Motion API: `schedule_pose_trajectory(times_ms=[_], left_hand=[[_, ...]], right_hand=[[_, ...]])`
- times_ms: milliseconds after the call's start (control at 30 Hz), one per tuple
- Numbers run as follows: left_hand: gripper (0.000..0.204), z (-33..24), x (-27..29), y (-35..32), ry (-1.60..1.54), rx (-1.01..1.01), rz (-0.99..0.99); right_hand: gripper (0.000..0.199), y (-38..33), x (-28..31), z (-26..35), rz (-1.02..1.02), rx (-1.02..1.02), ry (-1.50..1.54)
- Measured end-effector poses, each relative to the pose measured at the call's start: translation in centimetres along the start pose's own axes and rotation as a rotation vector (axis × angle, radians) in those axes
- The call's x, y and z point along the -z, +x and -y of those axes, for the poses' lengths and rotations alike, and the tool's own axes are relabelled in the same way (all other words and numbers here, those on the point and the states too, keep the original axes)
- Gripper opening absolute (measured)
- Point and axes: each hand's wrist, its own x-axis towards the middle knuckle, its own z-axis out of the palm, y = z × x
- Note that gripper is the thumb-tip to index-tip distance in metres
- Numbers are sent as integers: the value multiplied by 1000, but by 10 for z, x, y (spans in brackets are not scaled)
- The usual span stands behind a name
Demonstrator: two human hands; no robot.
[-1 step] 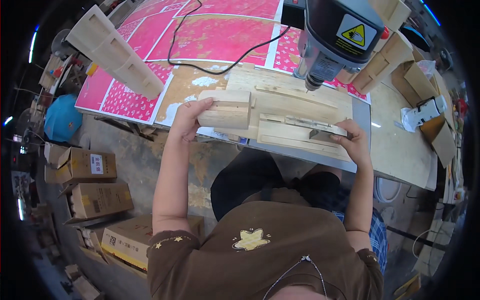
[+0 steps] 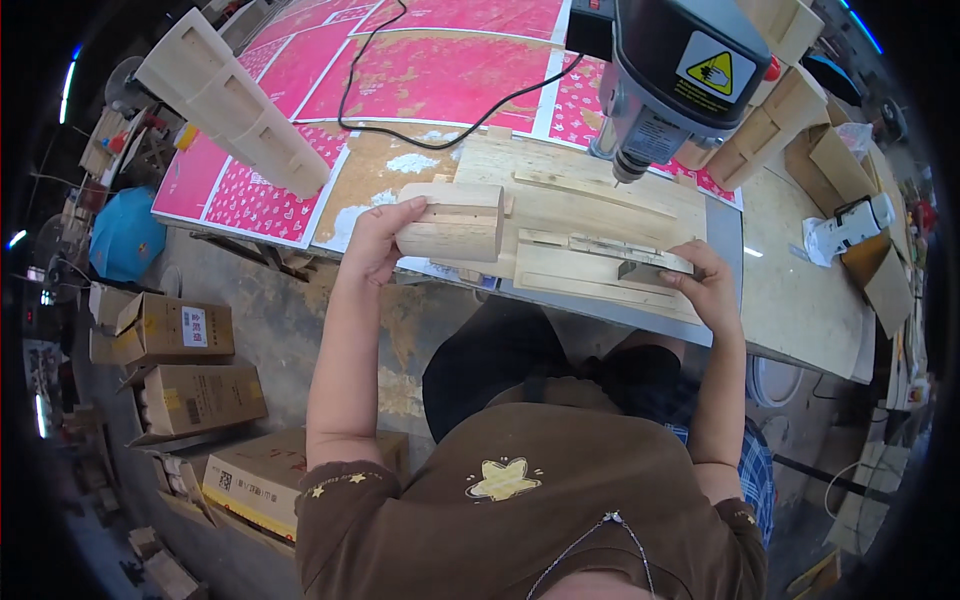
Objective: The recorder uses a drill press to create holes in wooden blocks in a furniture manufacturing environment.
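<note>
My left hand is closed round the left end of a pale wooden block with rounded corners, thumb on top. Small dark holes show along a groove in the block. It is held at the front edge of the table, left of a wooden jig with raised strips. My right hand pinches the right end of a narrow wooden strip, which lies along the jig's front part. A dark metal-like plate shows beneath the strip. Above the jig hangs a drill press, its bit clear of the wood.
Stacked wooden blocks stand at the far left, and more wooden pieces stand behind the drill press. A black cable crosses the pink table covering. Cardboard boxes sit on the floor at left; an opened carton is at right.
</note>
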Motion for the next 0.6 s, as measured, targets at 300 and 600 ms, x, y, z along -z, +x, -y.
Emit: schedule_pose_trajectory(times_ms=[300, 600], left_hand=[[44, -20, 61, -32, 558, -505, -439], [50, -59, 192, -9, 820, -383, -838]], right_hand=[[21, -7, -3, -12, -42, -16, 32], [22, -11, -5, -13, -73, -70, 139]])
